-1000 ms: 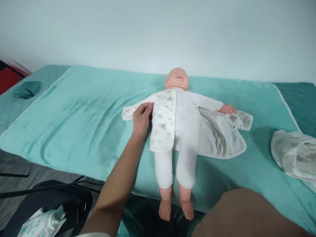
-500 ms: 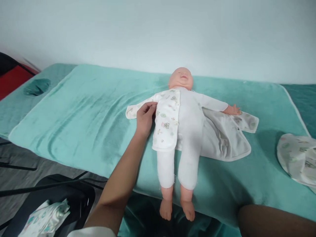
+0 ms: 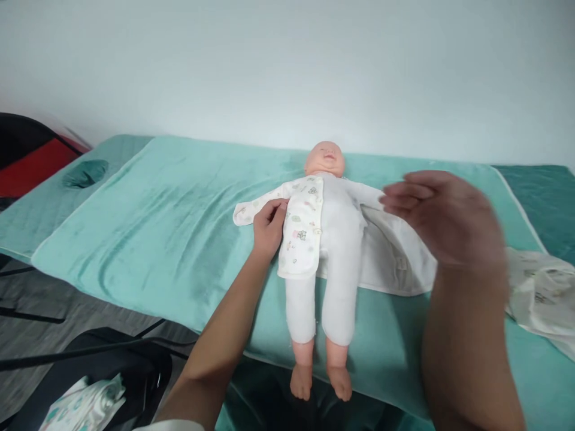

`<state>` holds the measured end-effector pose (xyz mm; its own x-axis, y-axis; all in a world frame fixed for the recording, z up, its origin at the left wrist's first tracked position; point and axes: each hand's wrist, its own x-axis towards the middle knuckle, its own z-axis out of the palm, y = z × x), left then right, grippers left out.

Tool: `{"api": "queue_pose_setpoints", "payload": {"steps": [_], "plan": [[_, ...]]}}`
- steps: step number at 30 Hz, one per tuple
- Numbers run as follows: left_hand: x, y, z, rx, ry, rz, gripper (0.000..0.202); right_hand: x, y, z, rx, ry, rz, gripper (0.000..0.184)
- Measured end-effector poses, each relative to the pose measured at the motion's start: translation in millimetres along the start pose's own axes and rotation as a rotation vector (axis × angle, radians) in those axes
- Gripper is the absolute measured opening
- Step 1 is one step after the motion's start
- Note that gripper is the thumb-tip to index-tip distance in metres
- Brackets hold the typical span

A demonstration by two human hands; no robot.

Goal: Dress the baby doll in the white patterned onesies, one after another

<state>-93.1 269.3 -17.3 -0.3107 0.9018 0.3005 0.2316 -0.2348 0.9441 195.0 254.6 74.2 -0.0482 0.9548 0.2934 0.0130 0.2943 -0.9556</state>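
Note:
A baby doll (image 3: 344, 224) in a white undersuit lies on its back, head away from me and bare feet toward me. A white printed baby jacket (image 3: 300, 251) covers the left half of its chest, with that sleeve stretched out to the left. The jacket's other half spreads under and beside the doll on the right. My left hand (image 3: 268, 226) is closed on the jacket's left side below the armpit. My right hand (image 3: 444, 215), blurred, is raised over the doll's arm on the right, fingers stretched out and nothing visible in it; it hides that sleeve.
A green cover (image 3: 148, 239) lies over the padded table, which has a face hole (image 3: 85, 173) at the left. A printed white cloth item (image 3: 539, 293) lies at the right. Below left, a black chair (image 3: 135, 371) holds a folded printed cloth (image 3: 87, 404). A wall stands behind.
My right hand has come up from the lower right edge to above the doll's arm. My left hand stays at the jacket's side. The view has shifted slightly.

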Motion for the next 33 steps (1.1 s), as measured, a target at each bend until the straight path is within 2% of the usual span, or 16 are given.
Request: {"api": "queue_pose_setpoints", "payload": {"steps": [2,3,5,7,10,13,15,17,19,21,25,28,30,33], "plan": [[-0.4,7.2,1.4,0.060,0.017,0.078,0.020,12.5,22.3,-7.0,-0.181,0.133,0.103,0.029],[1.1,12.7,3.4,0.096,0.015,0.131,0.020,17.8,35.8,-10.6,-0.332,0.253,0.157,0.025],[7.8,27.3,11.1,0.161,-0.050,0.245,0.019,25.1,61.9,-18.6,-0.643,0.371,0.172,0.028],[18.1,45.8,24.3,0.216,-0.206,0.326,0.019,27.8,81.6,-25.7,-0.760,0.361,0.225,0.036],[32.1,75.2,49.9,0.296,-0.440,0.372,0.021,25.0,95.2,-31.0,-0.771,0.288,0.273,0.044],[33.8,98.4,72.0,0.262,-0.559,0.356,0.022,20.5,97.1,-32.8,-0.742,0.282,0.285,0.048],[27.7,106.3,82.4,0.265,-0.632,0.363,0.024,18.5,96.5,-36.7,-0.774,0.320,0.289,0.047],[20.1,108.1,92.1,0.365,-0.714,0.405,0.027,16.5,95.2,-44.0,-0.873,0.386,0.241,0.041],[15.3,106.3,105.5,0.554,-0.816,0.463,0.031,13.3,92.8,-52.9,-0.970,0.461,0.188,0.035],[15.3,103.9,125.5,0.771,-0.905,0.526,0.036,9.1,89.4,-60.8,-1.032,0.482,0.208,0.030],[23.8,100.0,178.8,1.093,-1.023,0.567,0.040,2.8,84.0,-70.6,-1.119,0.317,0.397,0.016],[30.8,94.4,208.8,1.167,-1.123,0.513,0.037,3.1,83.8,-77.4,-1.129,0.292,0.497,0.013],[35.4,89.6,216.7,1.159,-1.146,0.497,0.035,4.7,84.1,-82.2,-1.112,0.299,0.521,0.013],[41.9,84.5,213.0,1.128,-1.048,0.566,0.039,7.2,82.7,-84.0,-1.049,0.273,0.505,0.020]]}}
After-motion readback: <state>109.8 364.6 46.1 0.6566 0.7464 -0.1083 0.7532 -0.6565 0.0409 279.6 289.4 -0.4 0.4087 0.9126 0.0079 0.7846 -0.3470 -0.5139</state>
